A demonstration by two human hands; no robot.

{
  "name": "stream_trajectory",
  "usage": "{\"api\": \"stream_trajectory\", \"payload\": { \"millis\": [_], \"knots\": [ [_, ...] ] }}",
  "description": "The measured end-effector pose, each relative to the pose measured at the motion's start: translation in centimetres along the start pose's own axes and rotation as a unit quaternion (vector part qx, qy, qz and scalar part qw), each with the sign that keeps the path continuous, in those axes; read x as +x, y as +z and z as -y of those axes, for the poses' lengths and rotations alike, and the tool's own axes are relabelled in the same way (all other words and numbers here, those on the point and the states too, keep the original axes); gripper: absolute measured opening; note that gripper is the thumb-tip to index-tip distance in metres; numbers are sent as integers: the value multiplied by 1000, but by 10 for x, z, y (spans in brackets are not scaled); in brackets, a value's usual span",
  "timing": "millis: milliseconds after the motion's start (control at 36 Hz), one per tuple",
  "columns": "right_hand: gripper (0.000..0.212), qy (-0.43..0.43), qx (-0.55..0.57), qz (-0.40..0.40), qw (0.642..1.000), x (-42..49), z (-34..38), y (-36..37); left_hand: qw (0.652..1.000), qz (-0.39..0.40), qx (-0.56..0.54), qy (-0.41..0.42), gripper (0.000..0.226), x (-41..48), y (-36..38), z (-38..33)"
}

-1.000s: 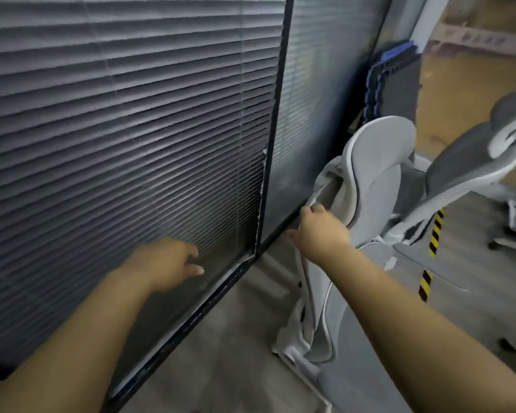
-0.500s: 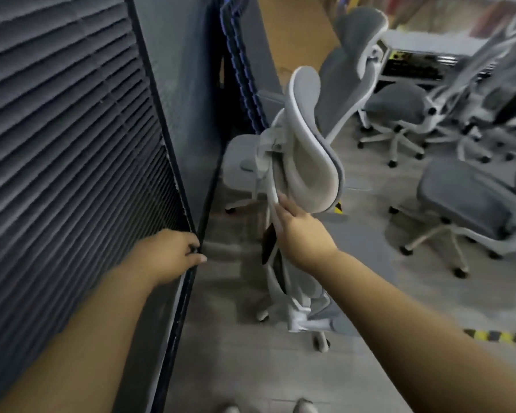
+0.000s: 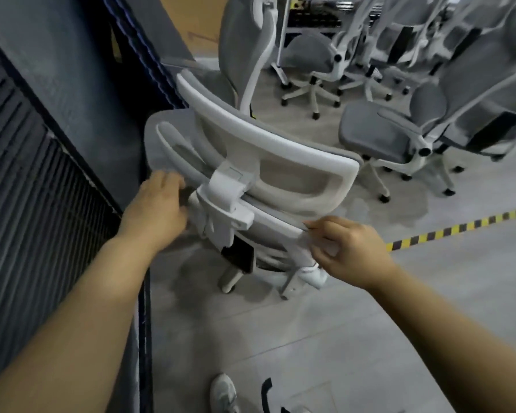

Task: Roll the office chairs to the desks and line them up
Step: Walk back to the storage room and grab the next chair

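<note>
office chair (image 3: 280,162) stands with its back to us, backrest rim (image 3: 277,223) spanning between our fingers: left hand (image 3: 155,207) wraps its left edge, right hand (image 3: 352,248) curls tight over the right, likely to steer both sides off the blinds (image 3: 42,204) beside our left fingers.

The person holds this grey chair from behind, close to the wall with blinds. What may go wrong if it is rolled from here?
1. The chair stands close to the blinds partition; swinging it round may knock its frame, or the left hand, against that wall.
2. Ahead, other chairs crowd the floor, so the wheel bases may catch on each other.
3. The right hand has its grip high on the backrest; a hard push might tip the chair.
</note>
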State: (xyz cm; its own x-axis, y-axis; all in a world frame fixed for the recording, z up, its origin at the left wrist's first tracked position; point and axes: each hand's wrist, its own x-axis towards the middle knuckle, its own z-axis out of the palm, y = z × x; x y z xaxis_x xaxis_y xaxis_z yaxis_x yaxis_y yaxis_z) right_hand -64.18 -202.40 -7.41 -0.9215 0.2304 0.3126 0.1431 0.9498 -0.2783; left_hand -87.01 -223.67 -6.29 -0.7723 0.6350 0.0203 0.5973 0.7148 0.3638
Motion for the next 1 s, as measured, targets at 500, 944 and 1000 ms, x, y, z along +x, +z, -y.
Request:
{"api": "stream_trajectory", "payload": {
  "millis": [500,944,1000],
  "knots": [
    [60,95,-86,-105,986,-64,-70,-3,985,3,5,171,50,-16,44,-71],
    [71,115,-49,-101,987,-142,-140,-54,987,8,-23,160,34,-53,74,-169],
    [70,119,-53,-104,986,-153,-148,-62,986,2,-34,166,32,-55,80,-183]
  ]
}}
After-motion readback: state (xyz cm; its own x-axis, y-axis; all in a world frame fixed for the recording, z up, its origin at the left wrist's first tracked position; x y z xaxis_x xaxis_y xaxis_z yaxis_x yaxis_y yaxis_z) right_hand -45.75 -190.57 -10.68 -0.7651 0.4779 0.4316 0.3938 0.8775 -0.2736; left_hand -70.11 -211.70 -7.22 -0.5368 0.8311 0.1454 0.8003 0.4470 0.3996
